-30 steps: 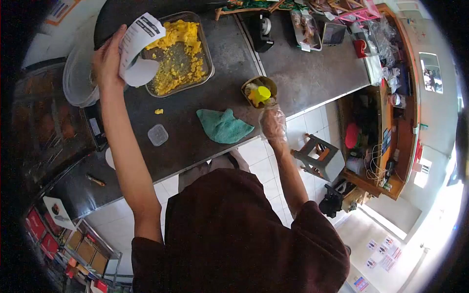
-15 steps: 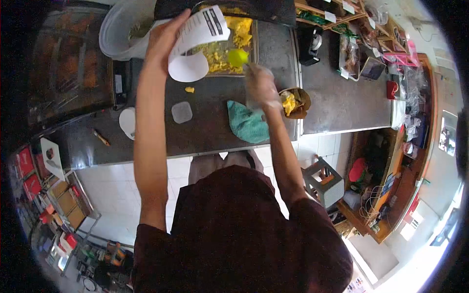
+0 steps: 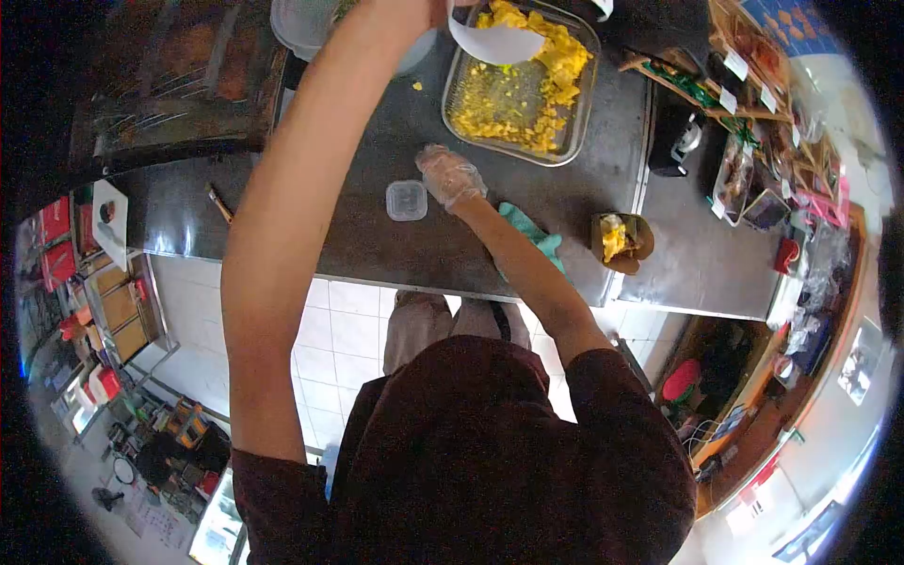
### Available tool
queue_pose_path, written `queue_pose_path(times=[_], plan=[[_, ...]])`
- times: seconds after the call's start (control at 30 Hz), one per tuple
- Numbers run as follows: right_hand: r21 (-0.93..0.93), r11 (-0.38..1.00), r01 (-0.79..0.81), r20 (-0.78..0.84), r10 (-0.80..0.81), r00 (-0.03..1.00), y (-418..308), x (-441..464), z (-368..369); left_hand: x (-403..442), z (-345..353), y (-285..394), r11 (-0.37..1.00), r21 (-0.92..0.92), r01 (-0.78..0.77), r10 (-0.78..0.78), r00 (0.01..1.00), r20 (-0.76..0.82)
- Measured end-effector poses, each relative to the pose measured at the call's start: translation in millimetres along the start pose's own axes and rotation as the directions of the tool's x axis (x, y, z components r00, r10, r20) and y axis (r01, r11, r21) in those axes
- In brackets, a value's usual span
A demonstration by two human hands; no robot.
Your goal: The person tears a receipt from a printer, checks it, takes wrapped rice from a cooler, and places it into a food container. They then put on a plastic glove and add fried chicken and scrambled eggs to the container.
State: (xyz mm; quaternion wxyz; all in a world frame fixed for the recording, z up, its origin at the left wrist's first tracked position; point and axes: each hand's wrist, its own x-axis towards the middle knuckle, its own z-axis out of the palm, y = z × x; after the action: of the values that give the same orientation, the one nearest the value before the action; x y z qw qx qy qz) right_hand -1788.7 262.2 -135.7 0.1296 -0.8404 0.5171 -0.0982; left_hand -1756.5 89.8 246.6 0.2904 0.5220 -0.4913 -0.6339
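Note:
My left hand (image 3: 441, 11) is mostly cut off by the top edge. It grips a white tub (image 3: 497, 43), tilted over the near-left part of a clear tray (image 3: 450, 108). Yellow, crumbly food (image 3: 563, 61) lies in that tray, thickest along its right and near sides. A small lime-green patch (image 3: 508, 69) shows just below the tub. My right hand (image 3: 452, 176), in a clear plastic glove, is over the counter with its fingers loosely apart and nothing visible in them. Immediately left of it sits a small clear square container (image 3: 407, 201).
Beneath my right forearm lies a green cloth (image 3: 537, 235). A brown paper box (image 3: 623, 240) with yellow food stands right of it. A brush-like tool (image 3: 218, 202) is at the left, a black dispenser (image 3: 676, 146) at the right. The counter's front edge (image 3: 377, 278) runs before me.
My right hand has moved left from the tray toward the small container, and the lime-green utensil is no longer in it. The view has shifted; my left hand still holds the white tub.

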Motion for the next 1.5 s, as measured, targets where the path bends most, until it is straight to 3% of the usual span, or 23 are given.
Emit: queue_pose_path(times=[0.03,0.1,0.13,0.17,0.2,0.27,0.43,0.47,0.57,0.77,0.9,0.93,1.03,1.07,1.1,1.23,1.27,1.3,1.33,1.4,1.47,1.5], plan=[[-0.03,1.0,0.003,0.002,-0.003,1.0,5.0,6.8,21.2,4.1,-2.5,-6.7,0.999,-0.026,0.022,-0.023,0.999,-0.025],[-0.249,0.968,-0.027,0.112,0.056,0.992,-17.8,36.7,-64.6,5.8,1.0,-15.8,0.996,-0.071,0.06,-0.065,0.995,-0.069],[-0.12,0.99,-0.08,0.136,0.096,0.986,-11.3,55.0,-64.0,4.8,1.0,-18.9,0.993,-0.092,0.078,-0.086,0.992,-0.089],[0.008,0.99,-0.138,0.16,0.135,0.978,-5.0,73.2,-64.0,3.8,-1.0,-21.0,0.948,-0.214,0.237,-0.232,0.972,0.046],[0.085,0.979,-0.184,0.145,0.171,0.975,3.6,94.4,-56.3,-8.4,1.6,-9.0,0.948,-0.095,0.303,-0.309,0.95,-0.053],[0.126,0.96,-0.25,0.09,0.24,0.967,13.1,127.9,-35.5,-1.3,3.3,-47.9,0.991,-0.127,0.032,-0.042,0.996,-0.073],[0.119,0.937,-0.329,0.015,0.329,0.944,12.2,123.1,-12.2,-8.6,9.5,-99.2,0.991,-0.074,0.111,-0.117,0.99,-0.084],[0.121,0.937,-0.327,0.007,0.328,0.945,12.1,111.5,-10.6,-10.8,11.1,-111.1,0.992,-0.033,0.12,-0.122,0.988,-0.098],[0.157,0.934,-0.321,-0.013,0.327,0.945,17.8,67.4,-10.8,-24.7,18.6,-138.1,0.973,-0.164,0.165,-0.19,0.97,-0.152],[0.229,0.91,-0.346,0.032,0.348,0.937,22.0,-28.7,-19.0,-63.6,30.9,-205.0,0.794,-0.573,0.204,-0.312,0.945,-0.096],[0.279,0.89,-0.359,0.098,0.346,0.933,55.8,-89.0,-38.9,-82.4,38.9,-257.5,0.869,-0.392,0.302,-0.361,0.929,-0.085],[0.309,0.876,-0.37,0.091,0.36,0.929,59.1,-105.0,-47.9,-79.8,42.3,-315.4,0.766,-0.587,0.263,-0.348,0.937,-0.034],[0.487,0.785,-0.382,-0.032,0.453,0.891,47.3,-162.2,-102.0,-83.8,54.5,-384.6,0.597,-0.723,0.348,-0.415,0.905,0.092],[0.523,0.711,-0.469,0.102,0.495,0.863,40.5,-189.3,-120.7,-88.2,74.4,-389.0,0.457,-0.846,0.275,-0.479,0.878,0.027],[0.536,0.717,-0.445,0.082,0.481,0.873,32.4,-220.6,-138.2,-98.5,68.6,-398.1,0.504,-0.795,0.338,-0.38,0.913,0.148],[0.56,0.71,-0.428,0.063,0.478,0.876,46.7,-321.3,-179.7,-110.2,89.1,-430.3,0.634,-0.66,0.403,-0.436,0.891,0.126],[0.483,0.734,-0.478,0.027,0.533,0.846,52.5,-342.0,-196.8,-117.0,92.9,-441.1,0.631,-0.638,0.44,-0.507,0.857,0.089],[0.517,0.636,-0.572,0.089,0.625,0.776,60.8,-354.0,-221.9,-126.0,100.6,-434.7,0.623,-0.62,0.478,-0.575,0.817,0.052],[0.543,0.526,-0.655,0.159,0.701,0.695,71.2,-365.9,-244.5,-140.0,108.9,-381.5,0.53,-0.66,0.533,-0.64,0.762,0.101],[0.695,0.237,-0.679,0.135,0.884,0.447,94.7,-386.8,-280.4,-158.6,107.9,-379.3,0.608,-0.603,0.516,-0.538,0.827,0.164],[0.66,0.157,-0.734,0.039,0.969,0.243,129.7,-410.2,-284.9,-188.6,113.9,-367.2,0.679,-0.588,0.441,-0.388,0.894,0.222],[0.499,0.295,-0.815,-0.085,0.952,0.292,144.9,-426.6,-277.3,-207.6,110.9,-367.3,0.734,-0.549,0.4,-0.384,0.911,0.151]])
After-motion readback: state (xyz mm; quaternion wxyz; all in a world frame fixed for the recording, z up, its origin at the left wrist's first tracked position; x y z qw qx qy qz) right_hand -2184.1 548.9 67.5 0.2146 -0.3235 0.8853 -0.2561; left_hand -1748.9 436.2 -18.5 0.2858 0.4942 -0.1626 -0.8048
